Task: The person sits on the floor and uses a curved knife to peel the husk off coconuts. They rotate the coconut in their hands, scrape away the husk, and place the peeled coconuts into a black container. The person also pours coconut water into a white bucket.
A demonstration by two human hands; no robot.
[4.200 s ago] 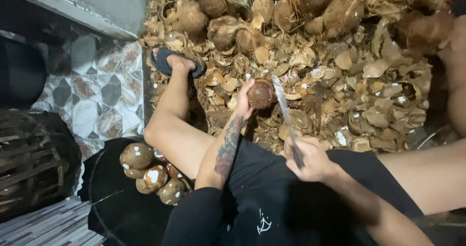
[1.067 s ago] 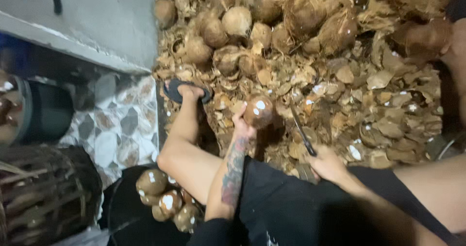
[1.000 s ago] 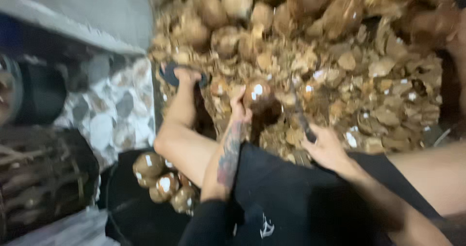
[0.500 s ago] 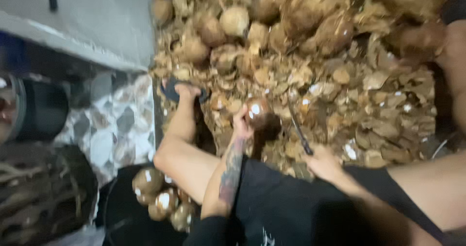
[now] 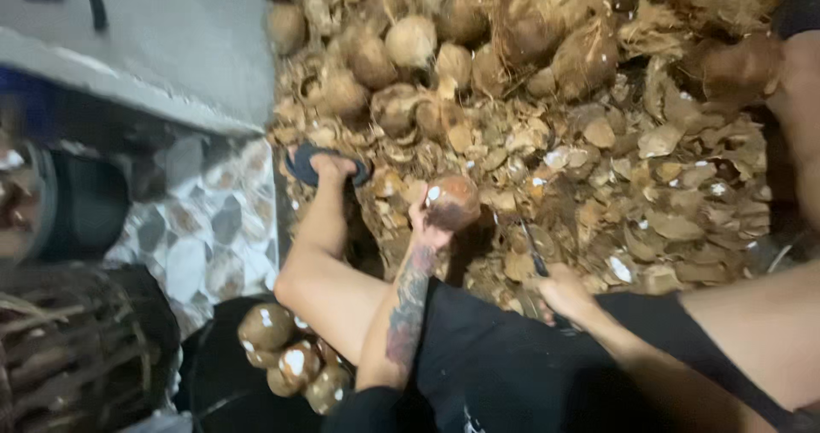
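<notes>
The left hand (image 5: 427, 228) grips a coconut (image 5: 453, 202), fingers clamped around it, just above the lap at 12 o'clock. The right hand (image 5: 564, 295) is closed on a knife (image 5: 534, 254), now pulled back at 3 o'clock of the nut, blade off it: a pause between chops.

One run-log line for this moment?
left hand: holds coconut | right hand: grips knife | husk pile ahead

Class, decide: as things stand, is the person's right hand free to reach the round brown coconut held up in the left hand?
Probably not freely: the right hand grips a dark knife, though nothing blocks its path to the round brown coconut in the left hand.
</notes>
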